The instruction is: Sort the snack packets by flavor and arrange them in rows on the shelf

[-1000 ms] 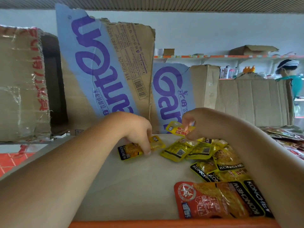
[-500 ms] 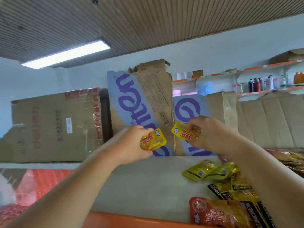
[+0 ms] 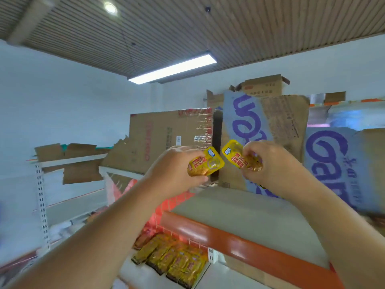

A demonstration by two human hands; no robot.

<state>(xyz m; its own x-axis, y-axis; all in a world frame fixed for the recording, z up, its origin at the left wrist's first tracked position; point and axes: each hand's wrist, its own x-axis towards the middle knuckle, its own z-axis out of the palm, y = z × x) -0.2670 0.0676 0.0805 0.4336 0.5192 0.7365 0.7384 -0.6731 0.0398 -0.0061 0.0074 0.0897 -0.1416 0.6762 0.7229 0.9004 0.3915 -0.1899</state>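
Hands: left hand [image 3: 177, 174] pinched one yellow packet [image 3: 205, 163] | right hand [image 3: 268, 163] pinched another packet [image 3: 239, 158] | packets looked light, soft, slippery; grip by edges.

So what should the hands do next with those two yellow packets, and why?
Probably lower both to the row of golden packets further down, which seem to match. The left hand grips the left yellow packet and the right hand pinches the right yellow packet, both raised above the orange-edged shelf.
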